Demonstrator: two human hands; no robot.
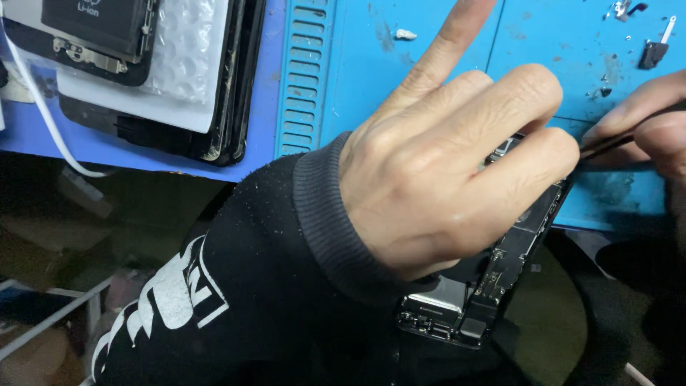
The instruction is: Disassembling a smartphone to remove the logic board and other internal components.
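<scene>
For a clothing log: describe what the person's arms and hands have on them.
The left hand is bare, with no glove or ring in view. Its arm wears a black sleeve with a ribbed grey-black cuff, white printed lettering and pale lint specks. The right hand is bare too; its sleeve is out of view.

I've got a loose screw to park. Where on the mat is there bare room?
The blue mat is barest between the ridged strip and the small parts at top right. It is crowded where the left hand covers the opened phone.

Perhaps stacked black screens (229, 93), top left
</scene>
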